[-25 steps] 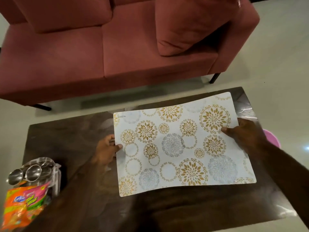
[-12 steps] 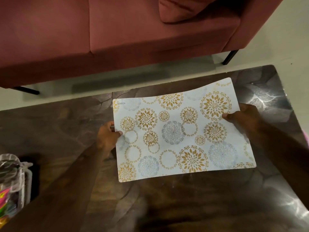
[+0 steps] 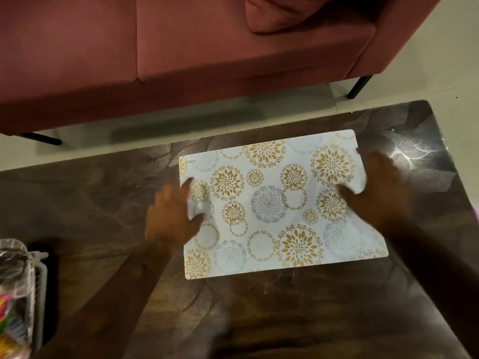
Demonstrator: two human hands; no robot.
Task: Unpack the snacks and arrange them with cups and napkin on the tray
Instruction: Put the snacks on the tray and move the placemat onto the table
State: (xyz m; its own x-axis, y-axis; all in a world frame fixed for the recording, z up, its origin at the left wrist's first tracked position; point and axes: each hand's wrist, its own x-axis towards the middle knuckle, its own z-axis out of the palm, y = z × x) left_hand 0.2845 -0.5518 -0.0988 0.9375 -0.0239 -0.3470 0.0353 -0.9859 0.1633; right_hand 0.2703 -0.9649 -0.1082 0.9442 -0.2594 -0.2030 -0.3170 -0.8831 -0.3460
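Head view, looking down. I see a patterned mat (image 3: pixel 272 203) lying flat on a dark table (image 3: pixel 103 203). The left hand (image 3: pixel 171 216) is at the mat's left edge, forefinger and thumb spread with the edge between them. The right hand (image 3: pixel 375 187) lies over the right edge, fingers spread, thumb on the print. Both are blurred, so I cannot tell whether they press or merely touch. A clear snack bag (image 3: pixel 18 288) sits well left of the left fingers, apart from the mat. I judge this the laying-out step, unpacking not begun. Next, the left hand should reach left for that bag and open it.
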